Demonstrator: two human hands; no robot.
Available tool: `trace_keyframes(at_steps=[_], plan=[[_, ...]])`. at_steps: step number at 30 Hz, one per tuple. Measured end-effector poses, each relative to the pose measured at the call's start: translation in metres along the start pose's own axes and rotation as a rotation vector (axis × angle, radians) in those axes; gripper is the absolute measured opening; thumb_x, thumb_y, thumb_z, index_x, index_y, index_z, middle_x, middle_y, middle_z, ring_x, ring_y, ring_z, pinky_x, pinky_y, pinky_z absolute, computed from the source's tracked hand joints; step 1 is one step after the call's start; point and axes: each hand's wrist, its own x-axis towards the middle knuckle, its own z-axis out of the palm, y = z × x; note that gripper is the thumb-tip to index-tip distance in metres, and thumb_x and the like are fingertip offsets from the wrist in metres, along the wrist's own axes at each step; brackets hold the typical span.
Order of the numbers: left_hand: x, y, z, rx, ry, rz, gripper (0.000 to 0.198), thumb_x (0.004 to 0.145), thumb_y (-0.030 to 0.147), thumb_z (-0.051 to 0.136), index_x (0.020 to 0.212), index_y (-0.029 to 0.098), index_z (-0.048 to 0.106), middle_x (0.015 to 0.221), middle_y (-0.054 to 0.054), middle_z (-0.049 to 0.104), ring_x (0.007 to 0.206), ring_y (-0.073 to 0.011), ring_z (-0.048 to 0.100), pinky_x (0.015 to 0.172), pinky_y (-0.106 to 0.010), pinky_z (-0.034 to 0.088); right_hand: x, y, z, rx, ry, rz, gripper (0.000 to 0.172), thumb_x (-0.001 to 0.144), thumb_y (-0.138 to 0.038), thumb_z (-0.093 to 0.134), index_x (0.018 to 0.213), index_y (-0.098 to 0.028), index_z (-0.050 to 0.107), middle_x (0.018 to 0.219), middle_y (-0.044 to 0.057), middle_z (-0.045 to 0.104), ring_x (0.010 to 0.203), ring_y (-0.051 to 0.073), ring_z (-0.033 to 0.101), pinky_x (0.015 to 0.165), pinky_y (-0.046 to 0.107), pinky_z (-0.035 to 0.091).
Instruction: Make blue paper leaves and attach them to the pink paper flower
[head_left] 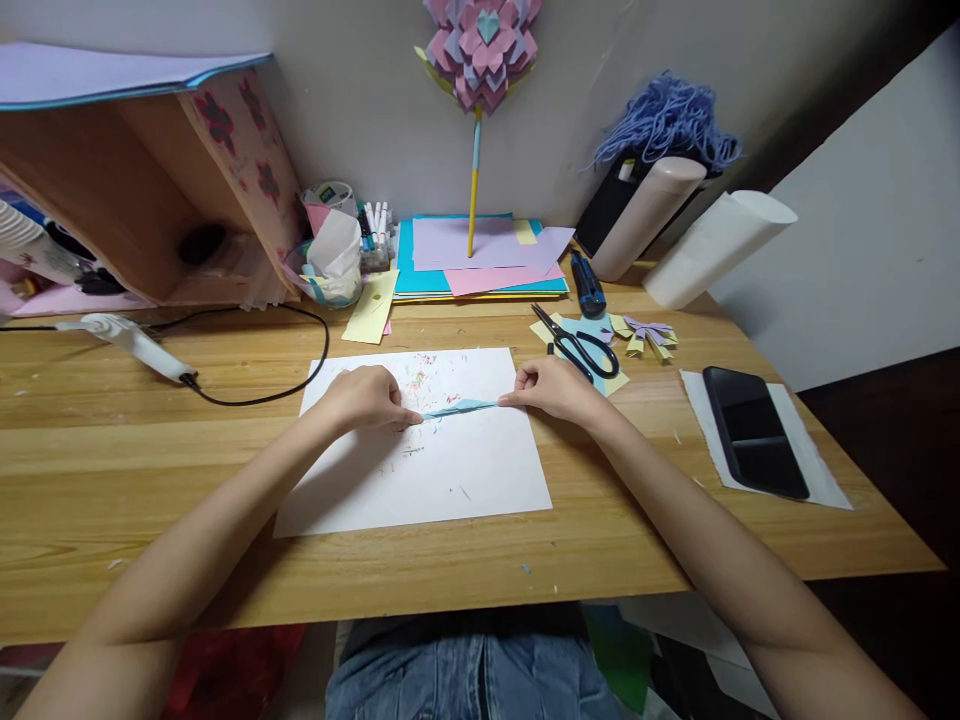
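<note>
A narrow folded strip of light blue paper stretches between my two hands, just over a white sheet marked with coloured specks. My left hand pinches the strip's left end between thumb and fingers. At the other end, my right hand is closed on the strip in the same kind of pinch. Black-handled scissors lie just beyond my right hand, on scraps of blue and yellow paper.
A white glue gun with a black cord lies left. Behind are coloured paper sheets, a blue-black utility knife and a paper flower on a pencil-like stem. A phone rests at right; a cardboard box stands back left.
</note>
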Motion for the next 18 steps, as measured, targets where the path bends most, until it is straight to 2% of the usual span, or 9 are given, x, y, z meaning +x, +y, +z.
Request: trace_keyframes(at_steps=[2, 4, 6, 8, 9, 12, 14, 18], plan=[[-0.002, -0.001, 0.000, 0.045, 0.055, 0.012, 0.031, 0.059, 0.051, 0.062, 0.053, 0.021, 0.061, 0.057, -0.002, 0.062, 0.055, -0.0165, 0.052, 0.052, -0.027, 0.030, -0.001, -0.001, 0.000, 0.006, -0.004, -0.002, 0.034, 0.054, -0.050, 0.070, 0.054, -0.019, 0.056, 0.056, 0.000, 0.059, 0.051, 0.012, 0.049, 0.046, 0.023, 0.029], [-0.006, 0.004, 0.003, 0.082, 0.179, 0.085, 0.024, 0.060, 0.044, 0.065, 0.062, 0.020, 0.062, 0.068, -0.003, 0.063, 0.064, -0.0188, 0.054, 0.055, -0.027, 0.033, -0.001, -0.002, 0.000, 0.014, -0.011, -0.006, 0.033, 0.055, -0.050, 0.070, 0.054, -0.019, 0.057, 0.056, 0.000, 0.058, 0.051, 0.012, 0.049, 0.045, 0.023, 0.029], [-0.010, 0.015, 0.010, 0.082, 0.295, 0.249, 0.023, 0.062, 0.034, 0.066, 0.079, 0.020, 0.061, 0.082, -0.005, 0.062, 0.077, -0.0207, 0.054, 0.060, -0.028, 0.036, -0.001, -0.001, 0.000, 0.017, -0.017, -0.007, 0.033, 0.056, -0.050, 0.069, 0.054, -0.019, 0.058, 0.055, -0.001, 0.058, 0.051, 0.012, 0.048, 0.045, 0.023, 0.029], [-0.014, 0.028, 0.020, 0.067, 0.330, 0.488, 0.033, 0.068, 0.031, 0.064, 0.098, 0.019, 0.056, 0.096, -0.007, 0.058, 0.086, -0.0206, 0.053, 0.066, -0.028, 0.039, 0.000, 0.000, 0.001, 0.018, -0.017, -0.006, 0.033, 0.056, -0.050, 0.069, 0.054, -0.019, 0.059, 0.054, -0.001, 0.057, 0.051, 0.012, 0.048, 0.045, 0.023, 0.029], [-0.014, 0.034, 0.026, 0.080, 0.357, 0.541, 0.036, 0.071, 0.032, 0.062, 0.103, 0.018, 0.053, 0.100, -0.009, 0.057, 0.086, -0.0205, 0.052, 0.066, -0.029, 0.039, 0.000, 0.001, 0.002, 0.019, -0.017, -0.006, 0.033, 0.056, -0.050, 0.069, 0.055, -0.019, 0.059, 0.054, -0.001, 0.057, 0.051, 0.012, 0.048, 0.045, 0.023, 0.029], [-0.009, 0.044, 0.043, 0.222, 0.403, 0.539, 0.021, 0.084, 0.025, 0.046, 0.101, 0.016, 0.054, 0.093, -0.009, 0.057, 0.075, -0.0184, 0.052, 0.061, -0.029, 0.039, 0.000, 0.005, 0.003, 0.023, -0.020, -0.015, 0.034, 0.057, -0.051, 0.068, 0.056, -0.018, 0.059, 0.054, -0.001, 0.057, 0.050, 0.012, 0.048, 0.045, 0.024, 0.028], [-0.003, 0.045, 0.051, 0.300, 0.426, 0.515, 0.022, 0.087, 0.018, 0.037, 0.097, 0.015, 0.056, 0.087, -0.009, 0.057, 0.072, -0.0180, 0.052, 0.059, -0.029, 0.038, -0.002, 0.005, 0.003, 0.045, -0.024, -0.055, 0.031, 0.060, -0.048, 0.067, 0.058, -0.018, 0.059, 0.056, -0.001, 0.058, 0.052, 0.012, 0.049, 0.046, 0.024, 0.030], [0.005, 0.037, 0.059, 0.346, 0.480, 0.551, 0.025, 0.088, 0.015, 0.033, 0.096, 0.015, 0.057, 0.084, -0.009, 0.055, 0.073, -0.0179, 0.051, 0.060, -0.029, 0.039, -0.009, -0.001, 0.003, 0.105, 0.002, -0.316, 0.015, 0.070, -0.034, 0.063, 0.071, -0.019, 0.063, 0.073, 0.002, 0.063, 0.071, 0.015, 0.054, 0.062, 0.026, 0.040]])
